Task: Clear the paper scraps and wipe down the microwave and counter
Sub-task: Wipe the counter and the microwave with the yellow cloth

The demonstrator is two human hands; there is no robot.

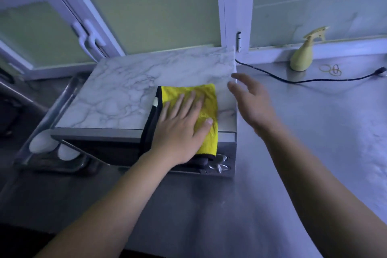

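Tray — two white lumps, left hand pressing cloth

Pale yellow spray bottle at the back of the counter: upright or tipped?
Upright. The pale yellow plastic spray bottle stands on its base on the steel counter, trigger head on top.

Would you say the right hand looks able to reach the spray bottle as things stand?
Probably yes: the right hand hovers open and empty beside the microwave, and only bare counter and a thin black cord lie between it and the spray bottle standing at the back.
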